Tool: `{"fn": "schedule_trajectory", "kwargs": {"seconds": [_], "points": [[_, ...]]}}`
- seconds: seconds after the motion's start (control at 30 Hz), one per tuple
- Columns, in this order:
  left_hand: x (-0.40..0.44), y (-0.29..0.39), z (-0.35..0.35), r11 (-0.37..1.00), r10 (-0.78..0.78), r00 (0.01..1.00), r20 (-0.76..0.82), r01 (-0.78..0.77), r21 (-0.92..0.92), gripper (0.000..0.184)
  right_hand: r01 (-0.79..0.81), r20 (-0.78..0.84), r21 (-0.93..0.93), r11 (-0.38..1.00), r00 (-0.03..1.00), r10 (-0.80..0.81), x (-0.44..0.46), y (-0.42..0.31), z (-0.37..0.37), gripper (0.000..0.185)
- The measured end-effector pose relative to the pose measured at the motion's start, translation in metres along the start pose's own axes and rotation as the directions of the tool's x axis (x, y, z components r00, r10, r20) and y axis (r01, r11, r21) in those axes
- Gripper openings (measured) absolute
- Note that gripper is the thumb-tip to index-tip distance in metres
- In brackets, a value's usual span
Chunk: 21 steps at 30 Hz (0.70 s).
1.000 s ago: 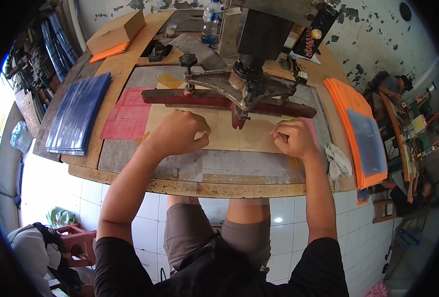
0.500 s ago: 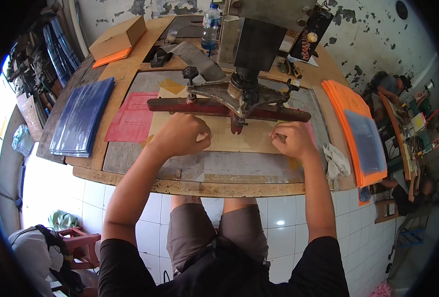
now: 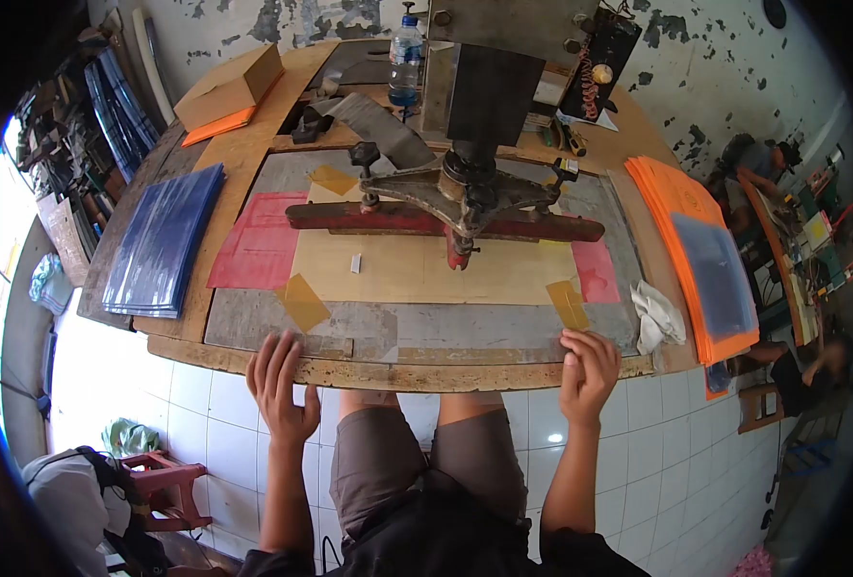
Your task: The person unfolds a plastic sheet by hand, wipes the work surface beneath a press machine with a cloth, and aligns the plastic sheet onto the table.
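Note:
My left hand [image 3: 284,389] rests at the front edge of the wooden table [image 3: 407,375], fingers stretched and holding nothing. At the same edge, further right, my right hand [image 3: 590,377] is loosely bent, with fingertips near a yellow-brown tape piece [image 3: 568,306]; no object shows in it. Beyond both hands, a tan sheet [image 3: 407,279] lies on the grey plate, with a small white piece [image 3: 356,263] on it. Another tape piece [image 3: 303,304] sits at its left corner. Above the sheet stands a press head with a red bar [image 3: 407,223].
Blue plastic sheets [image 3: 162,240] are stacked at left. Orange folders [image 3: 681,240] and a crumpled white cloth [image 3: 657,315] are at right. Behind are a cardboard box [image 3: 229,87] and a water bottle [image 3: 405,62]. A person [image 3: 758,163] sits at the far right.
Both hands have drawn back from the tan sheet below the press bar to the table's front edge. Their fingers have loosened. The small white piece and front tape pieces now show fully.

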<state>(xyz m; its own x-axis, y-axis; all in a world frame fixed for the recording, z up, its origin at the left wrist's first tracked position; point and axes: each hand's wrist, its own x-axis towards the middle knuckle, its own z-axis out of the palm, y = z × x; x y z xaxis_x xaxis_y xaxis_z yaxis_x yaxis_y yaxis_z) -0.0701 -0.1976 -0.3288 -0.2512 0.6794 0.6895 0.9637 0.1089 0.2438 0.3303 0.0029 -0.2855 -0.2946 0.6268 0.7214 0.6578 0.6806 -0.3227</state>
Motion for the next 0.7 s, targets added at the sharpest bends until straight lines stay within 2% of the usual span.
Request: {"fn": "schedule_trajectory", "kwargs": {"seconds": [0.07, 0.1, 0.13, 0.2, 0.23, 0.27, 0.43, 0.7], "points": [[-0.044, -0.012, 0.021, 0.989, -0.045, 0.995, -0.092, 0.057, 0.133, 0.055, 0.020, -0.129, -0.051, 0.998, 0.991, -0.027, -0.016, -0.002, 0.017, 0.030], [-0.051, -0.010, 0.027, 0.990, -0.068, 0.991, -0.115, 0.081, 0.115, 0.059, 0.029, -0.189, -0.071, 0.997, 0.981, -0.041, -0.027, 0.000, 0.028, 0.033], [-0.056, -0.008, 0.036, 0.991, -0.090, 0.983, -0.157, 0.104, 0.089, 0.059, 0.042, -0.208, -0.136, 0.990, 0.976, -0.070, -0.038, 0.002, 0.036, 0.047], [-0.053, -0.005, 0.052, 0.993, -0.104, 0.963, -0.247, 0.114, 0.027, 0.058, 0.044, -0.265, -0.159, 0.986, 0.960, -0.085, -0.040, 0.003, 0.042, 0.053], [-0.056, -0.011, 0.065, 0.995, -0.083, 0.955, -0.284, 0.096, 0.034, 0.063, 0.046, -0.295, -0.171, 0.984, 0.951, -0.095, -0.039, 0.005, 0.045, 0.056], [-0.056, -0.017, 0.078, 0.995, -0.065, 0.941, -0.333, 0.088, 0.054, 0.066, 0.030, -0.271, -0.139, 0.990, 0.960, -0.068, -0.043, 0.006, 0.046, 0.061], [-0.054, -0.035, 0.112, 0.998, 0.008, 0.862, -0.507, 0.026, 0.059, 0.074, 0.058, -0.268, -0.114, 0.992, 0.960, -0.087, -0.046, 0.010, 0.046, 0.061], [-0.061, -0.028, 0.095, 0.995, -0.048, 0.916, -0.399, 0.081, 0.066, 0.078, 0.078, -0.280, -0.160, 0.984, 0.952, -0.121, -0.045, 0.011, 0.048, 0.062]]}}
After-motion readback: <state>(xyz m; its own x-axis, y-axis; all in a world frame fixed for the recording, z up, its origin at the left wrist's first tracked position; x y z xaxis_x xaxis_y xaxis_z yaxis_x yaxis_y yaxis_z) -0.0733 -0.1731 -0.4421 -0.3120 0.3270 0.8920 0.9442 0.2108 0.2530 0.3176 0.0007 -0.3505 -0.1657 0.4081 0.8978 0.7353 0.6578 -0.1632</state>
